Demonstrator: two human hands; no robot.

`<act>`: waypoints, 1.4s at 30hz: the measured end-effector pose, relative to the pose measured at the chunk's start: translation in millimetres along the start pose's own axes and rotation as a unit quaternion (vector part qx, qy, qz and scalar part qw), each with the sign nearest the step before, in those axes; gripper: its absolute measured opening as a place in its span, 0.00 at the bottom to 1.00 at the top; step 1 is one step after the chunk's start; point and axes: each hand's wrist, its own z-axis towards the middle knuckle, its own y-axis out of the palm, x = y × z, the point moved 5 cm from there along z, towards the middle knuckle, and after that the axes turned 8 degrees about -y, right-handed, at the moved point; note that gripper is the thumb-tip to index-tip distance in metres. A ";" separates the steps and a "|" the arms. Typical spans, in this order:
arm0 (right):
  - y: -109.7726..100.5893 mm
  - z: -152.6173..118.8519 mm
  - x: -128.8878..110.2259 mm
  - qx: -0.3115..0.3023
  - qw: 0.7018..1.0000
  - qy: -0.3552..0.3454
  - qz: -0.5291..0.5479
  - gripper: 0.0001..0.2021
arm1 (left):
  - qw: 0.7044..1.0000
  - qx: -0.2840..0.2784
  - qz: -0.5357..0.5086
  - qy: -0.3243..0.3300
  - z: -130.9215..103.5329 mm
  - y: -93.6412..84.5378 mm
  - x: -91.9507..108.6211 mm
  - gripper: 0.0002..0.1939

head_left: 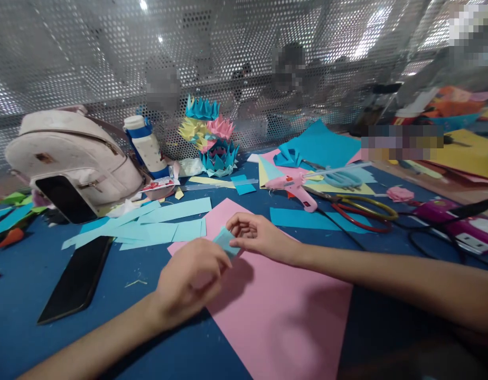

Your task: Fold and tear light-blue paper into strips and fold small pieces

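A small folded piece of light blue paper (224,241) is pinched between the thumb and fingers of my right hand (262,237), above a large pink sheet (283,301). My left hand (194,279) is beside its lower left edge, fingers curled and blurred by motion; whether they grip the paper, I cannot tell. Light blue paper strips (149,229) lie overlapping beyond my left hand. Past my right hand are a pink glue gun (293,190) with a clear glue stick in its back and scissors (365,208) with red and yellow handles.
A black phone (75,285) lies at left. Behind it stand a pale backpack (69,153), with another phone (65,198) leaning on it, and a white bottle (147,148). Folded paper flowers (208,134) stand by the perforated metal wall. A magenta power strip (460,227) and cables are at right.
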 end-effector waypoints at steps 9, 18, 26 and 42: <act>-4.4 -0.6 4.0 -0.008 1.000 0.005 0.002 0.12 | 0.996 -0.021 -0.076 -0.031 32.6 0.6 -14.5 0.14; -5.5 -1.9 6.3 -0.014 1.000 0.018 0.018 0.12 | 0.996 -0.017 -0.072 -0.050 32.2 -1.6 -16.7 0.15; -6.2 -1.3 7.2 -0.011 1.000 0.011 0.008 0.13 | 0.994 -0.016 -0.082 -0.064 32.4 -0.4 -18.1 0.18; -7.8 -1.0 7.9 -0.005 1.000 0.003 0.003 0.12 | 0.998 -0.013 -0.054 -0.016 34.9 -3.2 -21.7 0.14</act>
